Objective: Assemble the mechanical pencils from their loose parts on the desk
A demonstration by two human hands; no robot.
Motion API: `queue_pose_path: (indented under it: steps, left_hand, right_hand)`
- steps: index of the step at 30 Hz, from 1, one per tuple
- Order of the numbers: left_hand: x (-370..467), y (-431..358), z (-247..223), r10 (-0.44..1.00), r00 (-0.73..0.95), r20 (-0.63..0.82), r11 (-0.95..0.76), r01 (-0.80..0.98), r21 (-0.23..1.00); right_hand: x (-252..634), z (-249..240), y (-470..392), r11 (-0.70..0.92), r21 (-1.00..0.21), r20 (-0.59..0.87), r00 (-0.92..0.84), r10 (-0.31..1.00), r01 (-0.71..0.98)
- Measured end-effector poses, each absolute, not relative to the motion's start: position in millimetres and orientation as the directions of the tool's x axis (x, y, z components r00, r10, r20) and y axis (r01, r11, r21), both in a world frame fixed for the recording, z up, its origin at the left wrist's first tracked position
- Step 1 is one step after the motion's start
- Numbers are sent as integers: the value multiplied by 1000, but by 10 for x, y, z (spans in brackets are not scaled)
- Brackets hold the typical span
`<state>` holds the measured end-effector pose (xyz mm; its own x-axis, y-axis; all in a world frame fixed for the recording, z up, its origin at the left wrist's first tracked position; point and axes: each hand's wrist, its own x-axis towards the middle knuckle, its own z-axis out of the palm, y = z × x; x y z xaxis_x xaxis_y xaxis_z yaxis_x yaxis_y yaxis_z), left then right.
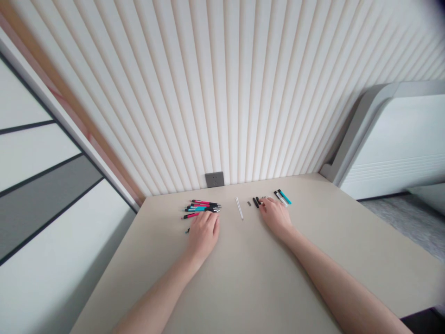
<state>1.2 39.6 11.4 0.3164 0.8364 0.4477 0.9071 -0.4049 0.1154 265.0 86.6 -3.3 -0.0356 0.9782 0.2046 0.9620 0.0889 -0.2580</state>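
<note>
My left hand [204, 229] rests on the table with its fingers curled down, just below a group of pens. The dark end of a pen [187, 230] pokes out at its left side; the rest is hidden under the hand. Pink and blue pens with black grips [201, 209] lie together above it. My right hand [276, 214] is on the table with bent fingers among small pen parts. Beside its fingertips lie black pen grips [255, 202], and small shiny pieces show just beyond. What its fingers hold, if anything, is hidden.
Thin white refills [239, 208] and a small grey piece [249, 203] lie between my hands. Blue and white barrels [284, 196] lie right of my right hand. The beige table [243, 278] meets a ribbed wall with a dark socket [214, 179]. A bed stands at right.
</note>
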Motion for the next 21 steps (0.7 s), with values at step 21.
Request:
queue_pose_path:
  steps: [21]
  left_hand:
    - [-331,482,-22,882,270,387,-294,956,4]
  right_hand:
    - [2491,-58,883,69,-179,273,-18,962,981]
